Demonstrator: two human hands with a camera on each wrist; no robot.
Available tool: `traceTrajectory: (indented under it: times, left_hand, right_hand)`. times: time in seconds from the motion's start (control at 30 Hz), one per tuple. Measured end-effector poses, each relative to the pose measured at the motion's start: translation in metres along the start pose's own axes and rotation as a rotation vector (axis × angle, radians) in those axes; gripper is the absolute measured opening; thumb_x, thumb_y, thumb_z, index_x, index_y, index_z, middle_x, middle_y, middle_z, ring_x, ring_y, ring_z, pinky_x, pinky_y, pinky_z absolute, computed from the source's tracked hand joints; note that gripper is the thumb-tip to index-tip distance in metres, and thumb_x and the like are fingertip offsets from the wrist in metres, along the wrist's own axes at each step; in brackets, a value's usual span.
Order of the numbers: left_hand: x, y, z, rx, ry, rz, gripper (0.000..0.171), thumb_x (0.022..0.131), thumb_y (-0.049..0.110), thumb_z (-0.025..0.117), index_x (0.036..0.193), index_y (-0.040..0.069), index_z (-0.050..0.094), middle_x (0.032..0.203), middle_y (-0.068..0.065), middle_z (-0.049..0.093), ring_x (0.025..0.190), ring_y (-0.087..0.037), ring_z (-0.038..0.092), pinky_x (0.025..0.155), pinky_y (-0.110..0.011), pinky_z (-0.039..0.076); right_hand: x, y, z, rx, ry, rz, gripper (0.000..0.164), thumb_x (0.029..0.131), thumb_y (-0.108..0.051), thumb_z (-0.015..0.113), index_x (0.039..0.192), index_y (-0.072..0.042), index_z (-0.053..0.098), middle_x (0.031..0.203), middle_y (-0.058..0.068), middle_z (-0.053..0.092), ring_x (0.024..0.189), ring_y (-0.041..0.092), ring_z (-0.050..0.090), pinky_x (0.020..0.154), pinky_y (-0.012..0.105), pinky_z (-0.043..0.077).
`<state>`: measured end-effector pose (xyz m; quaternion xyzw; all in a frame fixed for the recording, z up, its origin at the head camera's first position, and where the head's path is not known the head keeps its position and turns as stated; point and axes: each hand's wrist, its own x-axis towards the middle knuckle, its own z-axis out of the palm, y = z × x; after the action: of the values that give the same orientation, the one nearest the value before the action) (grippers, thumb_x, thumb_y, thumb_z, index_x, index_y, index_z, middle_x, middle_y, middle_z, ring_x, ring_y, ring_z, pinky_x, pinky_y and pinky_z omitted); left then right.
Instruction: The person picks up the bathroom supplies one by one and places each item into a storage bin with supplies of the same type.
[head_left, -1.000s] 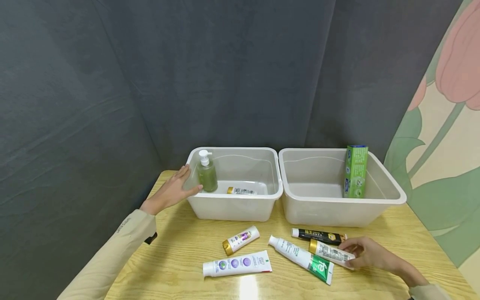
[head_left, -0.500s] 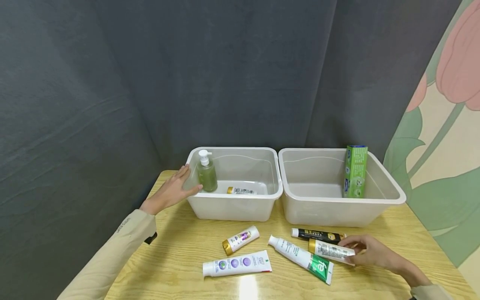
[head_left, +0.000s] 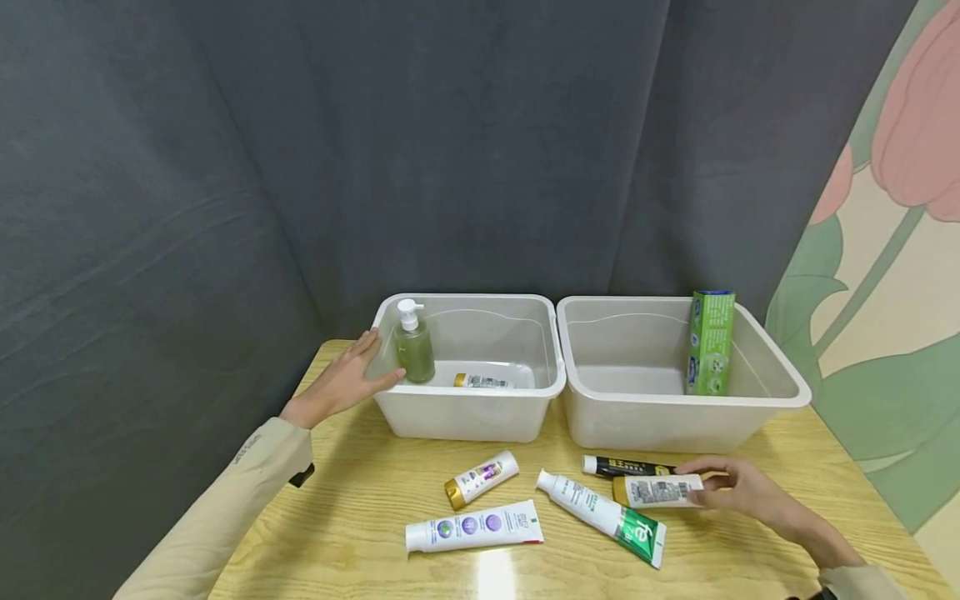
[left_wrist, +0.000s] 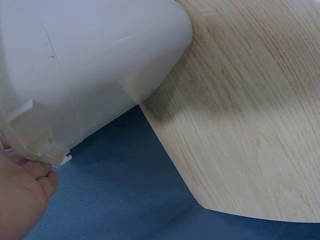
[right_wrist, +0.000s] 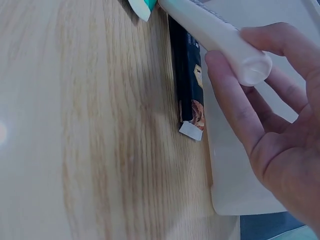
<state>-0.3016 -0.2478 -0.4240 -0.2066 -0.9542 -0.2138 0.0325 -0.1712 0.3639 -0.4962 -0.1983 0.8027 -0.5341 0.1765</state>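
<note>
My right hand (head_left: 750,492) pinches the bottom end of a small white bottle with a gold cap (head_left: 660,492). In the right wrist view, the bottle (right_wrist: 220,35) slants above a black toothpaste tube (right_wrist: 192,85), thumb and fingers on either side of its end. The cap end is out of that view. A white-and-green toothpaste tube (head_left: 600,512) lies just left of the bottle. My left hand (head_left: 345,379) holds the near left corner of the left white bin (head_left: 465,417), thumb across the front rim. In the left wrist view, its fingers bend at the rim.
Inside the left bin are a green pump bottle (head_left: 416,354) and a gold-capped bottle (head_left: 483,381). A green box (head_left: 710,346) stands in the right bin (head_left: 660,425). Another gold-capped bottle (head_left: 482,481) and a white-and-purple tube (head_left: 475,527) lie on the table (head_left: 360,500).
The bottle in my right hand has turned from a slant to nearly level across the head view and risen slightly, covering more of the black tube. My left hand stays at the bin.
</note>
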Motion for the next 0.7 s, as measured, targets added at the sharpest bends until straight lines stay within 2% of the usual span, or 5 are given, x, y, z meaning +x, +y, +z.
traceTrajectory:
  times: [0.13,0.3,0.47,0.7]
  left_hand:
    - [0.000,0.000,-0.001,-0.004,-0.007,-0.013,0.097,0.094,0.063,0.053,0.153,-0.008,0.023,0.161,-0.024,0.015,0.148,-0.037,0.014,0.115,-0.053,0.021]
    - [0.000,0.000,-0.001,0.002,0.003,0.001,0.096,0.094,0.061,0.054,0.151,-0.010,0.024,0.160,-0.026,0.016,0.147,-0.040,0.015,0.115,-0.054,0.021]
    - [0.000,-0.001,-0.001,-0.004,0.010,0.007,0.095,0.094,0.060,0.055,0.151,-0.010,0.025,0.160,-0.026,0.016,0.147,-0.040,0.015,0.115,-0.054,0.021]
    - [0.000,-0.001,0.000,-0.001,0.007,0.006,0.095,0.094,0.061,0.054,0.151,-0.010,0.025,0.160,-0.026,0.017,0.147,-0.040,0.015,0.115,-0.054,0.021]
  right_hand:
    - [0.000,-0.001,0.000,0.025,0.016,-0.012,0.030,0.097,0.002,0.057,0.125,0.012,0.057,0.112,0.003,0.065,0.092,0.014,0.066,0.075,0.038,0.058]
    - [0.000,-0.004,0.001,0.045,0.045,-0.037,0.029,0.097,0.002,0.056,0.125,0.010,0.059,0.114,-0.007,0.065,0.095,0.015,0.067,0.075,0.039,0.058]
    - [0.001,-0.009,0.002,0.041,0.072,-0.052,0.028,0.097,0.003,0.057,0.124,0.010,0.060,0.115,-0.009,0.065,0.096,0.013,0.066,0.076,0.035,0.057]
    - [0.001,-0.018,0.002,0.095,0.086,-0.054,0.030,0.097,0.005,0.055,0.126,0.002,0.062,0.114,-0.008,0.066,0.097,0.013,0.066,0.078,0.034,0.057]
